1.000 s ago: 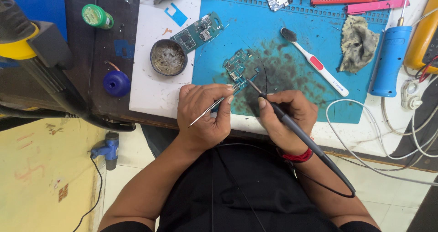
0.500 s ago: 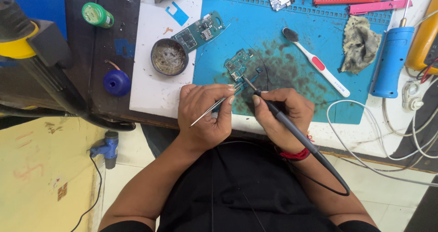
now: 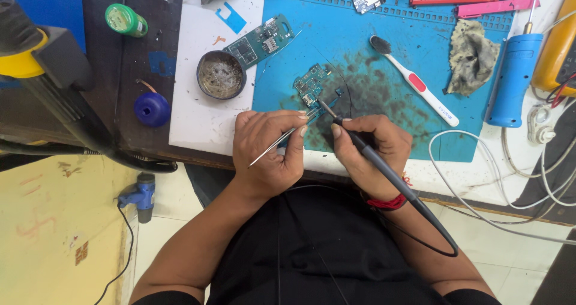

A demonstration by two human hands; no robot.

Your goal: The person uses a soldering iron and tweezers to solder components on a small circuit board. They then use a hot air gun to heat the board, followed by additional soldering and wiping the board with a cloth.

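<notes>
**Inspector:** Hands first. Left hand (image 3: 270, 149) is closed in a pinch on thin silver metal tweezers (image 3: 277, 144), their tips reaching toward the work. Right hand (image 3: 369, 146) is closed, pen-fashion, around a slim black soldering iron (image 3: 360, 146) with a dark cable trailing back past the wrist.

**Assessor:** And the workpiece?

**Inspector:** Small green-blue circuit board (image 3: 312, 86), lying flat on the blue silicone work mat (image 3: 384, 41), just beyond both hands. The iron tip meets the board's near edge; the tweezer tips sit just beside it.

**Assessor:** Risks?

**Inspector:** In my judgement, three. The board looks unclamped, so pressure from the tip could slide it and smear solder across neighbouring pads. The left fingertips lie near the hot tip; a slip would burn them. The cable loops under the right forearm and could snag, jerking the iron.

**Assessor:** Surroundings?

**Inspector:** Round dark tin of flux or tip cleaner (image 3: 220, 74) to the left on a white sheet, a second green board (image 3: 259, 41) beyond it, a white-and-red toothbrush (image 3: 414, 80) to the right, a grey stained rag (image 3: 473, 56) farther off.
</notes>
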